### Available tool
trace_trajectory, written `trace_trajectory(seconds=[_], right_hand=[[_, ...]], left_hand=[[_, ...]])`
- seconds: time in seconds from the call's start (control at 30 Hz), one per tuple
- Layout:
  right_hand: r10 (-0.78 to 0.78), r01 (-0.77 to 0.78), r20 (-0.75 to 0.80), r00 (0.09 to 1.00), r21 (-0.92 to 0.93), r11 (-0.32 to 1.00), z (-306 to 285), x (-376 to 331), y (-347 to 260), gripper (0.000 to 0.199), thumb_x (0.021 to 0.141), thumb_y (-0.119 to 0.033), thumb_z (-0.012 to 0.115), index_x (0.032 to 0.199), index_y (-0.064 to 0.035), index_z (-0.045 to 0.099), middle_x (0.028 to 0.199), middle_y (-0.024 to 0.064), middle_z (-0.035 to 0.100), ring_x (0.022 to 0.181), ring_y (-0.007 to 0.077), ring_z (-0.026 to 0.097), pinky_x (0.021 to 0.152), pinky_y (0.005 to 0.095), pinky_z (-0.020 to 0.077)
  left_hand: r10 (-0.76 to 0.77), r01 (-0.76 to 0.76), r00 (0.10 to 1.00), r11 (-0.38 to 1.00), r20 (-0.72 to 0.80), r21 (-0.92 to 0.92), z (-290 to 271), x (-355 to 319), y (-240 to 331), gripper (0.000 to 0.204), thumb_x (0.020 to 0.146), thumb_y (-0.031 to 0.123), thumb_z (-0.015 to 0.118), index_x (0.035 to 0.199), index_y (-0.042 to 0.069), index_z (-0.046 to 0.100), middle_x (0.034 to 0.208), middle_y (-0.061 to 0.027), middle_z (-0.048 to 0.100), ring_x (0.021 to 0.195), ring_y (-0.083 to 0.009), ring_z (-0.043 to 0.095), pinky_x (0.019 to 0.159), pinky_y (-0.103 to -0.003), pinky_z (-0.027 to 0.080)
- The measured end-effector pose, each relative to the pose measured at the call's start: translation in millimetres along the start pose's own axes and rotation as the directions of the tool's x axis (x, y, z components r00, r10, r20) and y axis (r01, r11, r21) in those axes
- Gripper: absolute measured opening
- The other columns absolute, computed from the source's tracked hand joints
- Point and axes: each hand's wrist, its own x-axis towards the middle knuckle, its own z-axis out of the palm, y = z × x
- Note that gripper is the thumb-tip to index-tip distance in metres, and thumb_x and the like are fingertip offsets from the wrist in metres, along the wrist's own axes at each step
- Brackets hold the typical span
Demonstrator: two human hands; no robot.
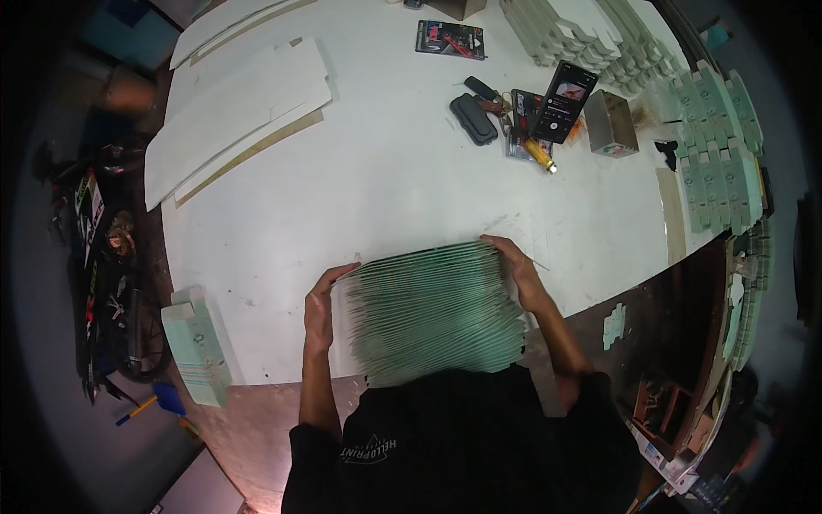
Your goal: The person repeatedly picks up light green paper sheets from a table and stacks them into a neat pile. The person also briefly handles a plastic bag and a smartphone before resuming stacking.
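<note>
A thick stack of flat pale-green cartons (428,308) lies at the near edge of the white table, against my black shirt. Its many edges are fanned out in thin layers. My left hand (320,307) grips the far left corner, fingers curled along the edge. At the far right corner my right hand (521,270) holds the same stack, its fingertips on the far edge. Both palms press in from the sides. The stack's near end is partly hidden by my shirt.
White sheets (248,103) lie at the far left. Folded green boxes stand in a pile (715,154) at the right; another bundle (197,347) sits at the left edge. A propped phone (565,101), a black key case (473,118) and a yellow lighter (539,154) are farther back.
</note>
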Motion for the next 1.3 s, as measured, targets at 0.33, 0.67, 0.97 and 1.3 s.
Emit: trace_trajectory(seconds=[0.33, 0.67, 0.97, 1.3], right_hand=[[-0.041, -0.055, -0.276, 0.960, -0.330, 0.942, 17, 14, 10, 0.078, 0.106, -0.061, 0.036, 0.148, 0.0039, 0.047, 0.138, 0.0260, 0.053, 0.130, 0.0413, 0.048, 0.116, 0.0495, 0.0326], [-0.100, 0.047, -0.106, 0.989, -0.415, 0.909, 3, 50, -3, 0.079, 0.105, -0.072, 0.027, 0.115, -0.0004, 0.057, 0.110, 0.0175, 0.056, 0.108, 0.0350, 0.052, 0.102, 0.0443, 0.0375], [-0.064, 0.037, -0.132, 0.989, -0.197, 0.980, 2, 12, 2, 0.099, 0.101, -0.081, 0.023, 0.150, 0.0012, 0.051, 0.140, 0.0221, 0.055, 0.133, 0.0379, 0.052, 0.116, 0.0469, 0.0370], [0.012, -0.015, -0.032, 0.999, -0.118, 0.993, -3, -35, 11, 0.107, 0.098, -0.084, 0.027, 0.161, 0.0029, 0.034, 0.164, 0.0256, 0.036, 0.151, 0.0380, 0.036, 0.125, 0.0484, 0.0261]], left_hand=[[-0.020, 0.004, 0.927, 0.999, -0.375, -0.044, 43, 37, -6, 0.099, 0.099, 0.084, 0.026, 0.143, -0.002, 0.049, 0.134, -0.0154, 0.058, 0.125, -0.0253, 0.055, 0.113, -0.043, 0.040], [0.167, -0.172, 0.950, 0.985, -0.263, 0.004, 33, 73, -2, 0.076, 0.108, 0.070, 0.024, 0.096, 0.003, 0.057, 0.095, -0.0031, 0.053, 0.092, -0.0165, 0.049, 0.089, -0.031, 0.038], [0.105, -0.108, 0.946, 0.994, -0.305, 0.005, 39, 41, 3, 0.091, 0.103, 0.079, 0.028, 0.118, -0.005, 0.061, 0.113, -0.0131, 0.061, 0.115, -0.0245, 0.055, 0.108, -0.037, 0.040], [0.104, -0.106, 0.989, 0.994, -0.101, -0.013, 40, -9, -3, 0.109, 0.096, 0.088, 0.027, 0.145, -0.007, 0.046, 0.144, -0.0221, 0.057, 0.136, -0.0338, 0.052, 0.121, -0.050, 0.033]])
